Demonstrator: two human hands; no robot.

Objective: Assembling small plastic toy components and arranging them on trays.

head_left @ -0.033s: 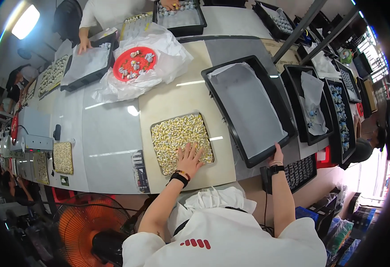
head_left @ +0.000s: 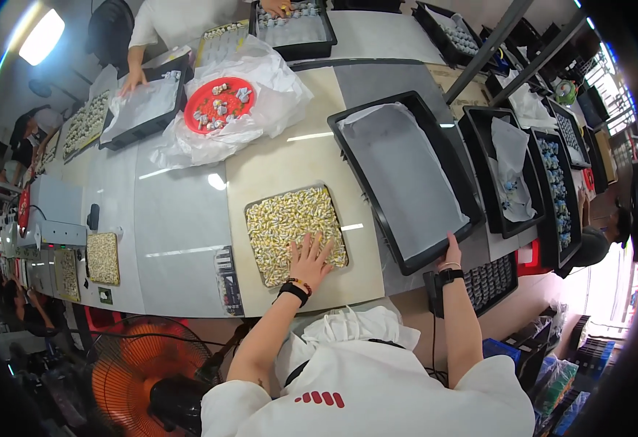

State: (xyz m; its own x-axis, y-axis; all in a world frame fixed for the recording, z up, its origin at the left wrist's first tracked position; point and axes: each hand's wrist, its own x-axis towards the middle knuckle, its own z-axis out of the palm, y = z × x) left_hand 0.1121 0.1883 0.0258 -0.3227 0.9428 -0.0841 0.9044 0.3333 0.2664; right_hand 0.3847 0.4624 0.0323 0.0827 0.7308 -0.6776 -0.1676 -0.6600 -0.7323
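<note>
My left hand (head_left: 309, 259) lies flat with fingers spread on a shallow square tray filled with small yellow-and-white pieces (head_left: 290, 218). Their exact kind is too small to tell. At the near right corner of a large black tray (head_left: 363, 175), my right hand (head_left: 450, 255) grips the rim, thumb on top and the other fingers mostly hidden. White lining paper (head_left: 406, 175) covers the bottom of this black tray, with nothing on it. The black tray sits at a slant to the right of the square one, apart from it.
A red round tray (head_left: 220, 105) with small figures stands on white plastic sheeting (head_left: 282, 91). Across the table, a co-worker's hand (head_left: 134, 80) is at another lined black tray (head_left: 144, 109). More black trays (head_left: 505, 175) stand at right; an orange fan (head_left: 144, 364) is at lower left.
The co-worker's hand at the far left tray has shifted slightly. My own hands and both trays stay in practically the same place.
</note>
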